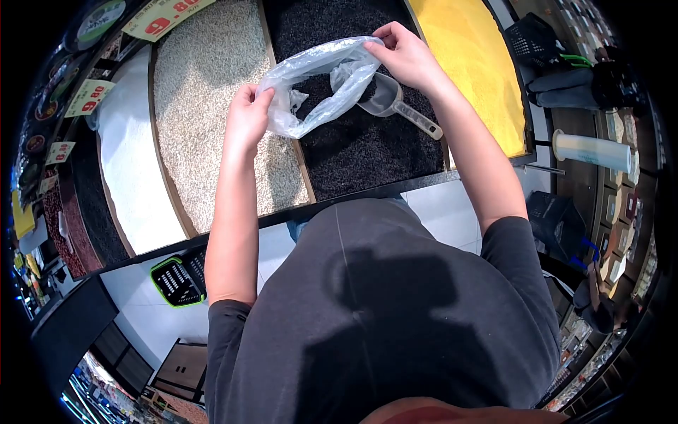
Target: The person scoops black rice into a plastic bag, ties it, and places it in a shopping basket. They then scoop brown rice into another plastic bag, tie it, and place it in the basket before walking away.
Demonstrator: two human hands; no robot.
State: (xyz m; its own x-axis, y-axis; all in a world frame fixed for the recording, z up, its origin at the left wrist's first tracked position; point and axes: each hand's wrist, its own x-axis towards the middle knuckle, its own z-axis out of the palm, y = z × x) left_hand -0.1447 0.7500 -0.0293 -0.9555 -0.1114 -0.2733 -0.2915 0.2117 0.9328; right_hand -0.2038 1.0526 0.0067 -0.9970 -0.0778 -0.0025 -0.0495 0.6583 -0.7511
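Head view shows a clear plastic bag [319, 83] stretched between both hands above the divider of two bulk bins. The left hand [247, 119] pinches the bag's near edge in a closed grip. The right hand [405, 54] grips the far edge with curled fingers, so the bag hangs slack between them. Just beneath the bag, a translucent plastic scoop [395, 103] lies on the black grain [367, 152], handle pointing right. Pale grain [205, 106] fills the bin to the left, and yellow grain [472, 63] the bin to the right. A red-numbered price tag [167, 17] sits at the top. A green shopping basket [176, 280] rests on the floor below.
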